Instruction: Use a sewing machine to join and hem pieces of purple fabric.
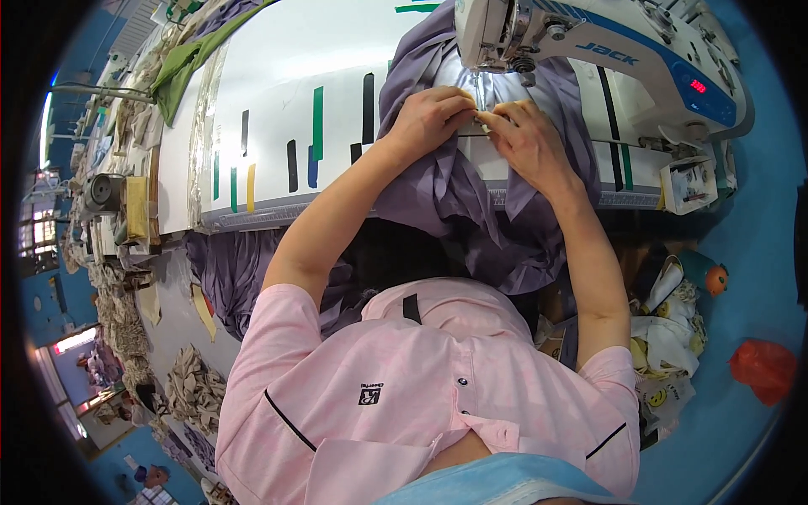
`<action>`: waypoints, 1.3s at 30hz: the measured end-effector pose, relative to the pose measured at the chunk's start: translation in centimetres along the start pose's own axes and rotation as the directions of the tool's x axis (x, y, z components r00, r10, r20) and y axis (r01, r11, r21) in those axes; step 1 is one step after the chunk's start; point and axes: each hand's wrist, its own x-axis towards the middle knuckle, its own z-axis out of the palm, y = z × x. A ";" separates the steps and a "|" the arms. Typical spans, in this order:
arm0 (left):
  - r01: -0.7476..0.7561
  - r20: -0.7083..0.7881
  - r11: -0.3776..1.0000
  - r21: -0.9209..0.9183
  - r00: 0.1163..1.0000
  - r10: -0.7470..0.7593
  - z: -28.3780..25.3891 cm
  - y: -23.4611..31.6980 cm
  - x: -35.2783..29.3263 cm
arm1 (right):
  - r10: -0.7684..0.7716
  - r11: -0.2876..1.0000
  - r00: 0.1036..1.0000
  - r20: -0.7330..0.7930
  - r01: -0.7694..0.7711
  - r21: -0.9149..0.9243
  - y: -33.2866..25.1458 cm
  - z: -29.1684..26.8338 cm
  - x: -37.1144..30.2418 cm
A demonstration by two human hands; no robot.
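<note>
Purple fabric [433, 189] lies bunched on the sewing table under the sewing machine [581, 46] and drapes over the near edge toward my lap. Both of my hands meet just in front of the needle area. My left hand [433, 118] is closed, its fingertips pinching the fabric's edge. Close beside it, my right hand [528, 143] pinches the same edge between thumb and fingers. A small pale bit shows between the fingertips, too small to name. The white machine bed [492, 156] shows between my hands and wrists.
Coloured tape strips [317, 122] and a ruler strip [278, 215] mark the white table [269, 80]. A small white box [688, 187] sits at its right end. More purple cloth [227, 269] hangs at the left. A red bag [763, 372] lies on the blue floor at right.
</note>
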 end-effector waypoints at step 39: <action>-0.134 0.033 0.980 0.145 0.991 0.130 0.8 -2.8 1.8 | 0.073 0.993 0.997 0.030 -0.070 -0.092 2.1 2.4 1.5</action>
